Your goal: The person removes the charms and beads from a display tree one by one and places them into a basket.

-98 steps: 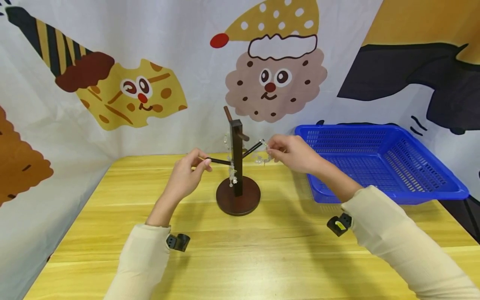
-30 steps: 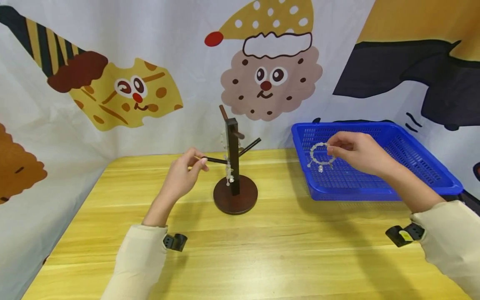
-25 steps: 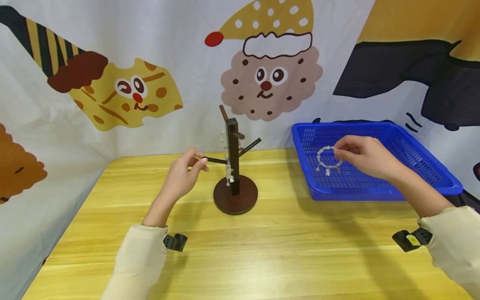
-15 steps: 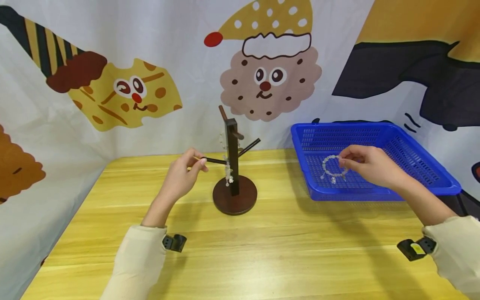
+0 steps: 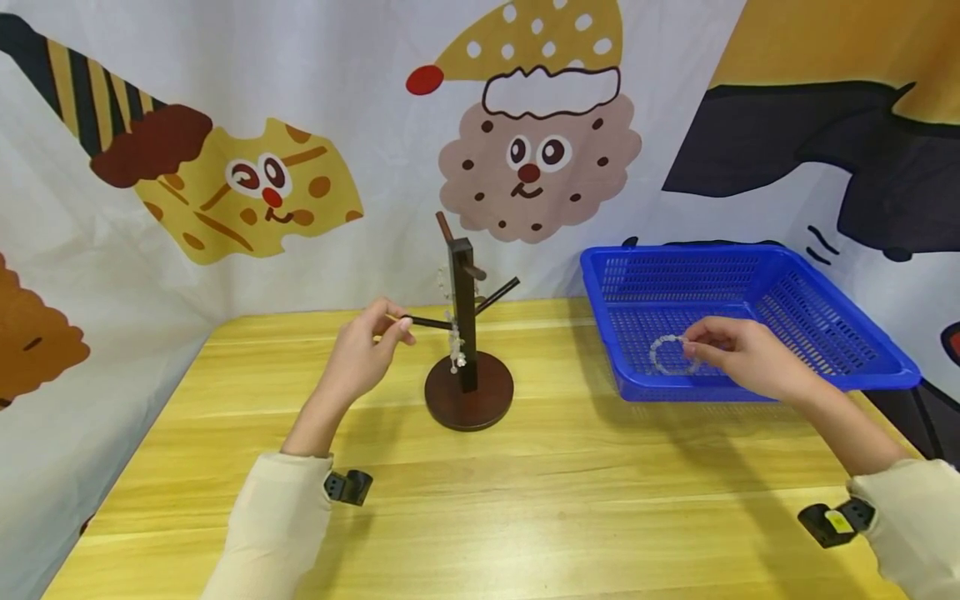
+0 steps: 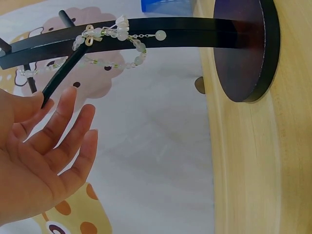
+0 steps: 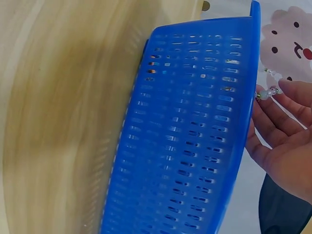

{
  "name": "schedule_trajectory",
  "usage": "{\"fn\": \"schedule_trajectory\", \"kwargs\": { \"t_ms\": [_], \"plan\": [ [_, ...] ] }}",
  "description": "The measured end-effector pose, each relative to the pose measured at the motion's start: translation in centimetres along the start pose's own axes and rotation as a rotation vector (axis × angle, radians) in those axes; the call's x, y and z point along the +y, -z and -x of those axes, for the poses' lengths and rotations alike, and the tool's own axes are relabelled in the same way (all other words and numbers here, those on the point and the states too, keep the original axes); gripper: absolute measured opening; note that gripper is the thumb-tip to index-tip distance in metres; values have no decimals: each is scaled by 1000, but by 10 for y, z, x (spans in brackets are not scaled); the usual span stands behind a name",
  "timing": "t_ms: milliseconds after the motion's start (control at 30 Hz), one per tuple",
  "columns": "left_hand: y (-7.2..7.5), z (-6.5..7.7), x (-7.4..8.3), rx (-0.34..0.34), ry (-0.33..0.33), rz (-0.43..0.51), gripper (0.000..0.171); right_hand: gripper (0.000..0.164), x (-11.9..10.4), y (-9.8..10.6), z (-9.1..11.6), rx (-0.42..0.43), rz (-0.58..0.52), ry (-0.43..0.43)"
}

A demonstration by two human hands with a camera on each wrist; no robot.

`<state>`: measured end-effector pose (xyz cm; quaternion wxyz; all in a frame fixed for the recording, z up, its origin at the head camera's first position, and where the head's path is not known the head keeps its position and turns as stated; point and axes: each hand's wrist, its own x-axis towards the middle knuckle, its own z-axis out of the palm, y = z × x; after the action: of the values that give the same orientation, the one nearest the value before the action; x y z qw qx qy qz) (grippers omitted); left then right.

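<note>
Bright light leaves soft shadows and pale glare on the table (image 5: 480,517).

The round-based, dark-brown wooden stand (image 5: 468,342) is looking smooth, the rectangular blue plastic basket (image 7: 183,119) is shining (faintly), and the clear beaded bracelet (image 7: 267,93) is appearing glassy.

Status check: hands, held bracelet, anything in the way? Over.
Left hand pinching peg of dark stand. Right hand pinching bracelet, part inside blue basket. Basket wall hides its lower part from right wrist view; no other obstruction seen.
</note>
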<state>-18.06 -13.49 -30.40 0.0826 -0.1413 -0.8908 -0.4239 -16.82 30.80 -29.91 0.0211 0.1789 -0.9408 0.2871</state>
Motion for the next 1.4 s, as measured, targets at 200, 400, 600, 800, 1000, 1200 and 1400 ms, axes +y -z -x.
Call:
{"fn": "schedule_trajectory", "kwargs": {
  "t_ms": [200, 400, 600, 800, 1000, 1200, 1400],
  "plan": [
    [0, 0, -1, -2, -3, -2, 17, 11, 5, -4, 3, 4, -37, -1],
    [-1, 0, 0, 6, -8, -10, 16, 11, 7, -3, 4, -9, -70, -6],
    [-1, -1, 0, 16, -11, -13, 15, 12, 4, 1, 1, -15, -86, -5],
    [-1, -1, 0, 11, -6, -18, 15, 13, -2, 4, -5, -30, -92, -8],
    [0, -1, 0, 8, 0, -12, 16, 14, -17, 7, -16, -51, -94, 7],
    [0, -1, -1, 0, 4, -7, 16, 15, -33, 7, -26, -86, -102, 7],
    [1, -1, 0, 3, 2, -8, 16, 15, -46, 4, -37, -102, -101, 27]
  ]
}}
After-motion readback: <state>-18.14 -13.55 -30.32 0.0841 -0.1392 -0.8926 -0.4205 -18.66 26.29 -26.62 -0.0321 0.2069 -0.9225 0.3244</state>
